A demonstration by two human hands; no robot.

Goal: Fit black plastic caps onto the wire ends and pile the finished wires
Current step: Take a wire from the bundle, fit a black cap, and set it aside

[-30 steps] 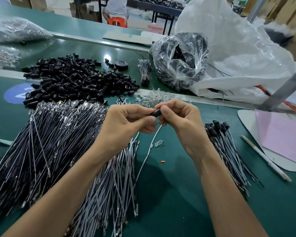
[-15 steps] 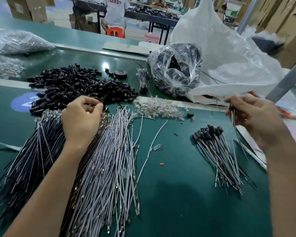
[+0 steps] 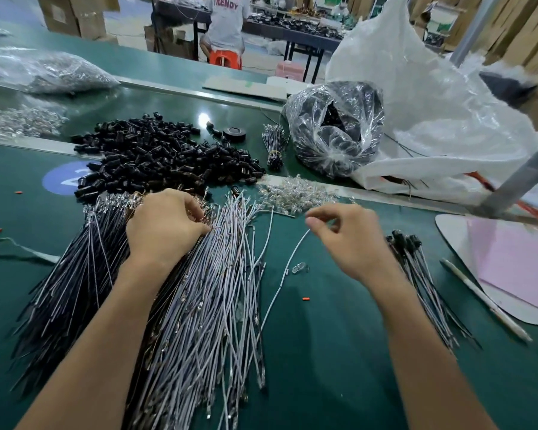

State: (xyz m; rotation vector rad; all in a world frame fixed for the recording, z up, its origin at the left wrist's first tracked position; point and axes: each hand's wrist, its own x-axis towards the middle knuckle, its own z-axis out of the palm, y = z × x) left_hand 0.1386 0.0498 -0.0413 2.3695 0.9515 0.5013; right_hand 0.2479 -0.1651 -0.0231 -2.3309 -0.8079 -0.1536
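Green tabletop (image 3: 339, 352); grey shirt (image 3: 227, 23) reads "TRENDY". Grip of left hand (image 3: 165, 228) curled on thin white wires (image 3: 205, 305); right hand (image 3: 351, 240) grip, cannot tell.

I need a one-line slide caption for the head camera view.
Left hand on the uncapped wires, right hand hovering near the finished pile, black caps heaped behind.

caps (image 3: 165, 156) behind wires (image 3: 199, 305), finished pile (image 3: 423, 280) right
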